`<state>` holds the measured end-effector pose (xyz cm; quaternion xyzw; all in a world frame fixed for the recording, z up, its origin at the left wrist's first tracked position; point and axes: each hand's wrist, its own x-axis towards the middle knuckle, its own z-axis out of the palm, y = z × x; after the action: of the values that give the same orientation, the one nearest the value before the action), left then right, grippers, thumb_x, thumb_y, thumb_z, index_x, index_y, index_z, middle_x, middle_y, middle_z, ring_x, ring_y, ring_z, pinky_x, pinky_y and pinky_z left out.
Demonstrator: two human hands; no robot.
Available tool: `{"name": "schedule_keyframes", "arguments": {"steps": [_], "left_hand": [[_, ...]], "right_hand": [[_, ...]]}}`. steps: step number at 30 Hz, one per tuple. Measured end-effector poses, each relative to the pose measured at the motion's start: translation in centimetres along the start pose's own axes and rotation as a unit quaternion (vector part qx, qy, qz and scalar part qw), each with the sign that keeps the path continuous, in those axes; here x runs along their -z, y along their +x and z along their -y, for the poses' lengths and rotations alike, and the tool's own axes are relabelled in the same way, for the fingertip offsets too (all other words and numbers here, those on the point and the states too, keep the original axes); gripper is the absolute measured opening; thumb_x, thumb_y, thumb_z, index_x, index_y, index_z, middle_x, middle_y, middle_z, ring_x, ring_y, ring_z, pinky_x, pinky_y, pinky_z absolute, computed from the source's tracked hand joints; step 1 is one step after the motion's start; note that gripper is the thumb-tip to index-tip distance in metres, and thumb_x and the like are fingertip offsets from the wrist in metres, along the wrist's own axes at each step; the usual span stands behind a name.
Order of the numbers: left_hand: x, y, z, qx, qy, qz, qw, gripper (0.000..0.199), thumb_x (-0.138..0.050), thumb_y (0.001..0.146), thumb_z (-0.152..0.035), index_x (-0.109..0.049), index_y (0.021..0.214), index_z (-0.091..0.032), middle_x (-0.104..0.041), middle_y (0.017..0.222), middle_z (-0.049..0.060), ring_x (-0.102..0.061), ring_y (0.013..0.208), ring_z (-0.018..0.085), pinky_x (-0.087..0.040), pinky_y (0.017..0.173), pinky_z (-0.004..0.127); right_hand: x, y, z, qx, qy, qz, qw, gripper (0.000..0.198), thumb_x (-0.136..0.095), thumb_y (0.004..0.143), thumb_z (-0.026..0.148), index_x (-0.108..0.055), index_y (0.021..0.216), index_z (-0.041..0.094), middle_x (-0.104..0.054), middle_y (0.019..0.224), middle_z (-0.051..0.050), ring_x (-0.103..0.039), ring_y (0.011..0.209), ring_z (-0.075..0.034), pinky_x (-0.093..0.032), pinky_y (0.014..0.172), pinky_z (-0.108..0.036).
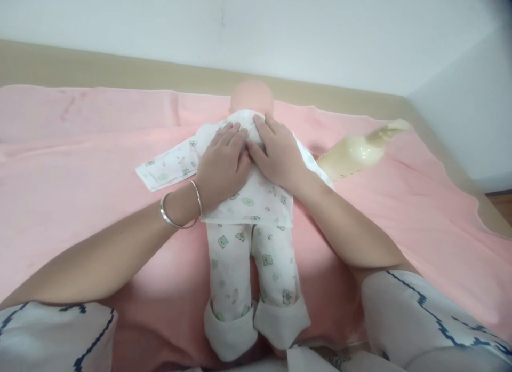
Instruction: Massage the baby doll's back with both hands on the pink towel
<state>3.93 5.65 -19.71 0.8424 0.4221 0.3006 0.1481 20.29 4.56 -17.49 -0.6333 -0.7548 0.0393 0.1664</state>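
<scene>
A baby doll (252, 96) in a white printed top (264, 201) and matching trousers (230, 265) lies in front of me, its head at the far end and its face not visible. Flat on the doll's upper back rests my left hand (224, 164), fingers stretched out, a silver bangle (163, 209) round the wrist. Beside it my right hand (278, 150) also lies flat on the top, the two thumbs almost meeting. One sleeve (170, 164) spreads out to the left. The trouser legs end in wide turned-up cuffs near me.
A pink cloth (100, 201) covers the table under the doll. To the right lies a shiny cream-coloured bottle-like object (352, 153) with a narrow end. The tan table edge (120, 62) runs along a white wall (280, 36).
</scene>
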Motion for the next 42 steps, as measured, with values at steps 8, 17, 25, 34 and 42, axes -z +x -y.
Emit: {"name": "schedule_keyframes", "arguments": {"steps": [8,17,25,34,42], "left_hand": [[-0.4,-0.2,0.5,-0.009,-0.015,-0.015,1.000,0.048,-0.036,0.097,-0.026,-0.050,0.142,-0.015,-0.046,0.156,0.012,-0.035,0.152,0.028,-0.028,0.130,0.054],[-0.5,-0.1,0.7,-0.015,-0.009,-0.012,1.000,0.050,-0.035,0.097,-0.026,-0.049,0.144,-0.014,-0.046,0.156,0.013,-0.035,0.152,0.028,-0.027,0.130,0.053],[-0.6,0.4,1.8,0.019,-0.069,0.032,0.997,0.058,-0.040,0.097,-0.032,-0.038,0.153,-0.021,-0.029,0.166,0.009,-0.018,0.158,0.029,-0.014,0.132,0.056],[-1.1,0.5,2.8,0.002,-0.072,-0.008,0.997,0.055,-0.046,0.095,-0.039,-0.045,0.149,-0.025,-0.036,0.163,0.007,-0.026,0.156,0.028,-0.014,0.132,0.055],[-1.1,0.3,2.8,-0.007,-0.064,-0.023,0.998,0.052,-0.044,0.098,-0.043,-0.047,0.146,-0.024,-0.041,0.160,0.008,-0.032,0.153,0.028,-0.019,0.132,0.053]], "right_hand": [[-0.1,0.0,-0.1,0.001,0.006,-0.008,1.000,0.061,-0.037,0.099,0.037,-0.037,0.154,0.009,-0.036,0.161,-0.020,-0.036,0.149,-0.033,-0.033,0.120,-0.056],[-0.2,0.0,-0.2,-0.006,0.012,-0.009,1.000,0.063,-0.039,0.099,0.038,-0.037,0.155,0.010,-0.033,0.163,-0.019,-0.034,0.150,-0.033,-0.030,0.121,-0.056],[-0.1,-0.3,0.3,0.002,-0.006,-0.028,1.000,0.058,-0.035,0.099,0.031,-0.041,0.152,0.008,-0.050,0.151,-0.020,-0.049,0.135,-0.032,-0.039,0.114,-0.052],[1.9,-3.6,3.8,0.002,-0.144,0.015,0.989,0.053,-0.033,0.103,0.026,-0.048,0.144,-0.003,-0.061,0.137,-0.027,-0.056,0.130,-0.040,-0.045,0.107,-0.055],[2.0,-4.0,3.9,0.030,-0.143,0.027,0.989,0.052,-0.035,0.102,0.022,-0.049,0.144,-0.004,-0.057,0.142,-0.027,-0.052,0.137,-0.039,-0.045,0.112,-0.054]]}}
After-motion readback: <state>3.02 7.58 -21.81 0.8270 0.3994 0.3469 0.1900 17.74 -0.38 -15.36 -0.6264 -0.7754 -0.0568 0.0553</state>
